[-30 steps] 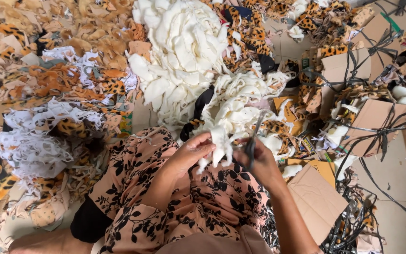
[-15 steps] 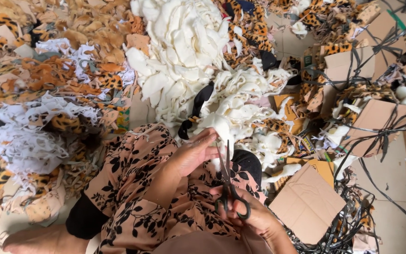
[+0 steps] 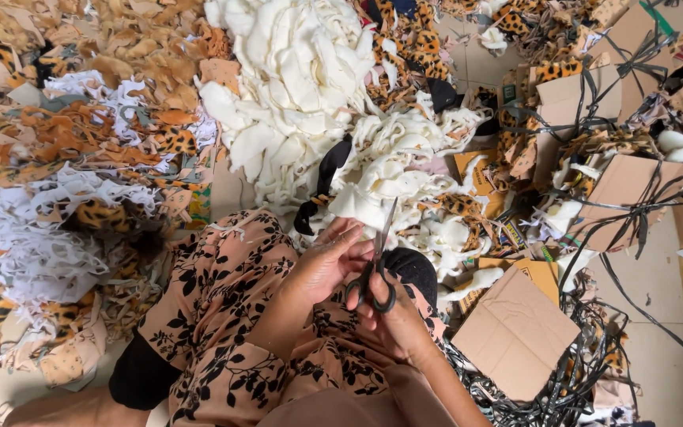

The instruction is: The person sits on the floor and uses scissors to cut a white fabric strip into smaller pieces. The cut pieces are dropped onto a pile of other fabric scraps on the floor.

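My left hand pinches the soft, floppy cream fabric piece near its edge while my right hand grips light scissors by the loops.

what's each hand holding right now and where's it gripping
Right hand holds scissors by the black handle loops. Left hand pinches the lower edge of a cream fabric piece.

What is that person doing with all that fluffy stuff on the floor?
A person sits on the floor and cuts a cream fabric piece with scissors. The right hand works the scissors, blades pointing up into the cloth. The left hand holds the piece steady. Around them lie a big cream fabric pile, leopard-print scraps, and flat cardboard.
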